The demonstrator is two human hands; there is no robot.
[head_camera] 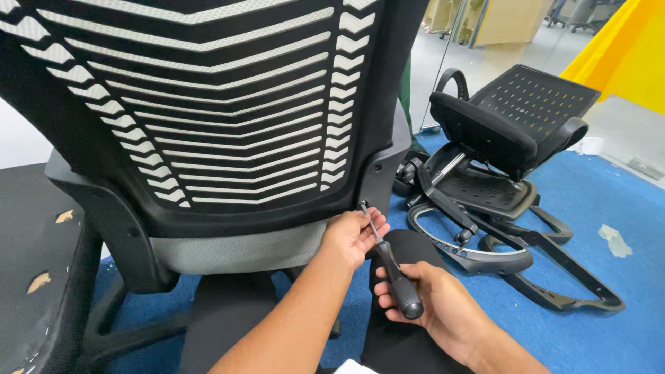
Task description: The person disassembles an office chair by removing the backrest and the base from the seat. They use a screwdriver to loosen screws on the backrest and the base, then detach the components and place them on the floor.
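At the far left edge a worn black seat pad (31,270) shows torn patches of tan foam. Next to it, filling the upper middle of the view, stands an office chair backrest (208,118) with a black frame and white slotted mesh, a grey mesh panel (239,248) across its lower part. Just below the backrest's lower right corner, the left hand (353,235) pinches the thin metal shaft of a screwdriver (389,266) near its tip, which sits against the black frame. Below and to the right, the right hand (433,305) is closed around the screwdriver's black handle, the tool slanting up toward the frame. Further right, on the blue carpet (609,208), lie dismantled chair parts (499,166): a black perforated seat, armrest loops and a base with castors, well apart from both hands.
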